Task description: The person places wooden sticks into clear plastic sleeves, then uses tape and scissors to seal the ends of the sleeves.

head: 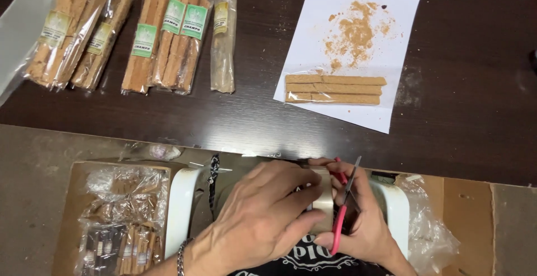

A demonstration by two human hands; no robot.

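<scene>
My left hand (260, 220) grips a roll of clear tape (322, 206) low in the middle of the view, fingers wrapped over it. My right hand (363, 223) holds red-handled scissors (342, 209), blades pointing up and lying against the tape roll. Both hands are close together over my lap, below the dark table's front edge. On a white sheet of paper (358, 7) at the upper right lies a clear packet of three tan sticks (334, 89) under a scatter of tan crumbs (355, 32).
Several clear packets of tan sticks with green labels (168, 35) lie in a row across the dark table (235, 119). A cardboard box (120, 220) at the lower left holds more packets. A white chair armrest (180, 209) and crumpled plastic (430, 231) flank my hands.
</scene>
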